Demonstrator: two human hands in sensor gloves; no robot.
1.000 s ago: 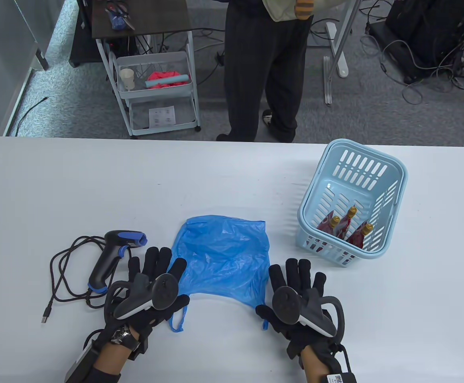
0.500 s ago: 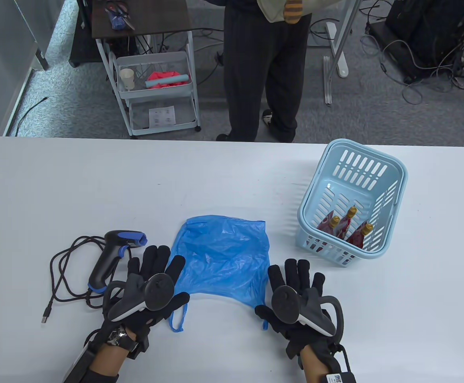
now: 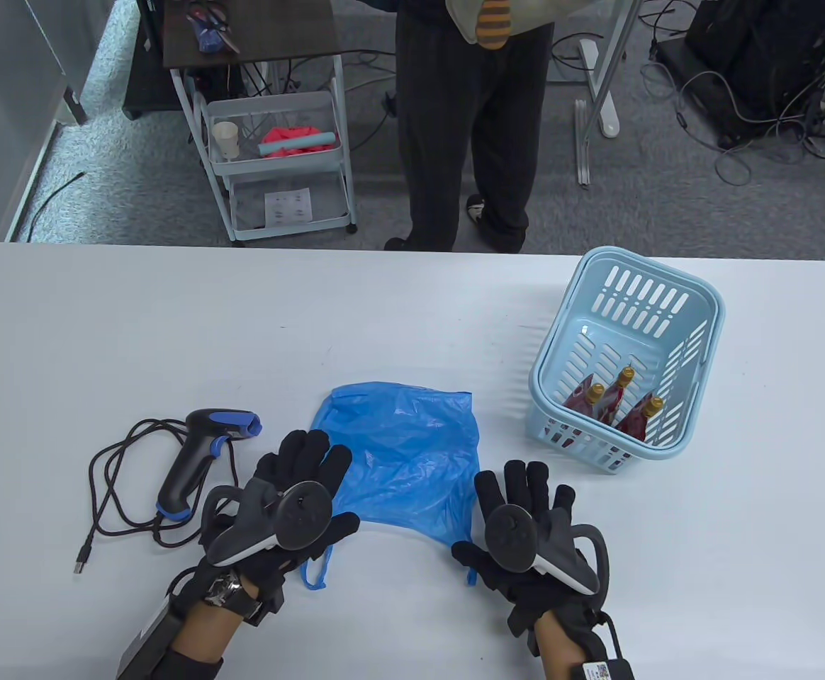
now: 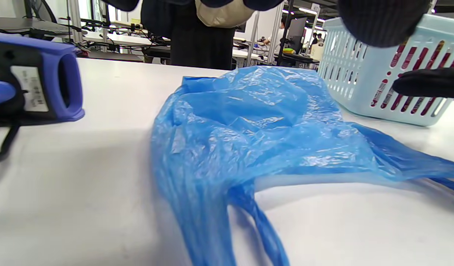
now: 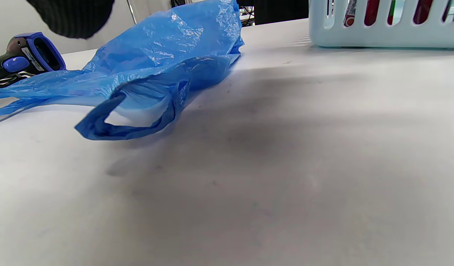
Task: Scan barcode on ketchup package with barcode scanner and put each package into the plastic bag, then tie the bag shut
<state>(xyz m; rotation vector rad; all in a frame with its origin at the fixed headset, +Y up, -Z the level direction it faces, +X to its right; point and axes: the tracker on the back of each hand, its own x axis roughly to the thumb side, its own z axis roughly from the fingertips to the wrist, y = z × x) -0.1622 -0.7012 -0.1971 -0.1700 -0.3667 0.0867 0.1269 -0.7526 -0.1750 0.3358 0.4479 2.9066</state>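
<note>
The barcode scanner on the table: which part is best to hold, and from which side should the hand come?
Grip the barcode scanner by its long black handle, coming from above with the left hand, which is nearest. It lies flat on its side, handle toward the person, free of the plastic bag.

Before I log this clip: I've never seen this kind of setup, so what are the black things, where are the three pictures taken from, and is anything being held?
They are a person's two gloved hands, left hand and right hand, each with a tracker strapped on its back. One camera looks down at the white table; the other two sit on the wrists, low to the surface. On the table lie a crumpled blue plastic bag, a black-and-blue corded barcode scanner and a pale blue slotted basket holding red ketchup packages. Both hands are open; nothing is held.
</note>
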